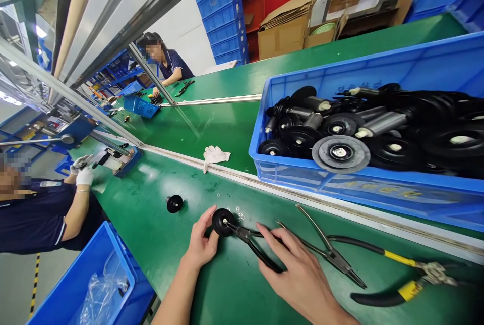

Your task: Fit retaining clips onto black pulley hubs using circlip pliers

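My left hand (203,241) grips a small black wheel-shaped part (218,225) by its edge, just above the green table. My right hand (298,272) is closed around the handles of snap-ring pliers (245,234), whose tips meet the pale shaft end at the part's centre. Several tiny retaining rings (239,214) lie just behind the tips. A second, similar black part (174,204) rests on the table to the left. Right of my right hand lie another pair of long-nosed pliers (336,260) and cutting pliers with black-and-yellow handles (410,290).
A large blue bin (298,173) full of black disc parts with rollers stands behind a metal rail (242,175). Across the rail lies a white glove (216,155). One gloved co-worker (34,214) sits at left, beside a blue crate (126,269); another person (172,65) sits farther back.
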{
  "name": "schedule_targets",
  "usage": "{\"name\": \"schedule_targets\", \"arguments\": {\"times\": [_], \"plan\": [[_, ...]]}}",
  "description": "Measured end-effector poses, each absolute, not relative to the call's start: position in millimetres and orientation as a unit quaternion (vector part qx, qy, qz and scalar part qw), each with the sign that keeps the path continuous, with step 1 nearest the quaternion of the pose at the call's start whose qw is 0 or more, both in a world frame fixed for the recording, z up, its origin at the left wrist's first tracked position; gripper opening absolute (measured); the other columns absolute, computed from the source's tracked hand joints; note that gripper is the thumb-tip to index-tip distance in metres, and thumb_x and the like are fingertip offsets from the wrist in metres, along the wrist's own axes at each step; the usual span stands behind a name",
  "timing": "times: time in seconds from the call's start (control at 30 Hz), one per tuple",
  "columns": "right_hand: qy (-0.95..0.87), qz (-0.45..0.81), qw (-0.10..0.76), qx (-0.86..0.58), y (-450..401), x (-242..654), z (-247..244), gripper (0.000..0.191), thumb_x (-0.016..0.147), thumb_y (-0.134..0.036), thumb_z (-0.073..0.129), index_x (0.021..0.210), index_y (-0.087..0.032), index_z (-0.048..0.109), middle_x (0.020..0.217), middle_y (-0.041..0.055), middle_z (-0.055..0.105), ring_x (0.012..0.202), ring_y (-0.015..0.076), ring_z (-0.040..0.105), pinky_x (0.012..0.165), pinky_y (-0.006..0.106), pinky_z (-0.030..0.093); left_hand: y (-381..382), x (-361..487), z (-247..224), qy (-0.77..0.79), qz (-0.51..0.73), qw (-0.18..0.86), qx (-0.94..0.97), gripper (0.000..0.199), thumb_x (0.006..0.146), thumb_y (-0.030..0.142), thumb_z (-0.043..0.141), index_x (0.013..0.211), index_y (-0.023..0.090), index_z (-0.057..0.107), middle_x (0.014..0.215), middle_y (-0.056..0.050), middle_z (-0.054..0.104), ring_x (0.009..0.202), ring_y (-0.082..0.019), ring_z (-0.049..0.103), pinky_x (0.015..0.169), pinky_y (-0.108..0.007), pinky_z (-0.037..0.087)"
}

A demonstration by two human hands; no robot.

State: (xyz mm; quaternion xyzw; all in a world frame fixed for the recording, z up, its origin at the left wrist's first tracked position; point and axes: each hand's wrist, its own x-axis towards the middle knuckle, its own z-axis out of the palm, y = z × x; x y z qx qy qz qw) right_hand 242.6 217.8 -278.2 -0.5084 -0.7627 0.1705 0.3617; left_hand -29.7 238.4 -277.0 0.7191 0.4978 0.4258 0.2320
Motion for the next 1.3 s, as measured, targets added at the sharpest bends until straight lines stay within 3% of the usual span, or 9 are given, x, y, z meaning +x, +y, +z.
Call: {"name": "schedule_targets", "arguments": {"times": [0.27,0.6,0.77,0.97,1.1,1.3], "plan": [[-0.761,0.173,0.363,-0.51,216,243,-277,0.049,0.1,-0.023,0.05,0.149,-0.027,0.055,0.105,0.0045,0.062,0.088,0.0172,0.066,0.064,0.027,0.049,239,-29,-272,0.503,0.413,0.22,0.727,0.062,0.098,0.011,0.061,0.156,0.026,0.049,0.135,-0.016,0.073,0.118,-0.026,0.075,0.099,-0.035,0.064],[-0.769,0.158,0.351,-0.51,216,242,-272,0.052,0.097,-0.022,0.046,0.147,-0.03,0.056,0.1,0.0025,0.063,0.072,0.0154,0.064,0.054,0.029,0.043,239,-32,-269,0.493,0.425,0.213,0.729,0.054,0.099,0.011,0.06,0.15,0.028,0.056,0.123,-0.012,0.077,0.105,-0.023,0.079,0.091,-0.032,0.067],[-0.773,0.157,0.348,-0.507,216,243,-269,0.052,0.096,-0.021,0.046,0.146,-0.029,0.057,0.102,0.0029,0.064,0.072,0.015,0.066,0.056,0.029,0.045,243,-31,-268,0.472,0.438,0.202,0.739,0.049,0.098,0.01,0.06,0.145,0.026,0.06,0.114,-0.01,0.079,0.097,-0.019,0.08,0.086,-0.028,0.068],[-0.775,0.159,0.36,-0.496,218,244,-268,0.052,0.096,-0.017,0.045,0.146,-0.026,0.058,0.095,0.0027,0.062,0.071,0.0143,0.066,0.055,0.027,0.047,242,-26,-270,0.482,0.465,0.166,0.724,0.046,0.098,0.011,0.062,0.143,0.021,0.059,0.118,-0.015,0.079,0.096,-0.02,0.081,0.085,-0.028,0.068],[-0.774,0.179,0.361,-0.488,217,245,-267,0.051,0.097,-0.015,0.045,0.145,-0.025,0.059,0.096,0.0037,0.063,0.074,0.0141,0.068,0.056,0.025,0.048,242,-26,-271,0.475,0.477,0.166,0.721,0.045,0.097,0.012,0.064,0.141,0.022,0.062,0.114,-0.014,0.08,0.092,-0.02,0.081,0.081,-0.027,0.068],[-0.775,0.2,0.35,-0.486,217,244,-267,0.053,0.097,-0.015,0.044,0.147,-0.025,0.058,0.095,0.004,0.062,0.07,0.0131,0.066,0.055,0.023,0.049,248,-24,-266,0.444,0.489,0.179,0.729,0.054,0.097,0.007,0.063,0.147,0.028,0.059,0.116,-0.012,0.08,0.102,-0.023,0.08,0.087,-0.034,0.068]]}}
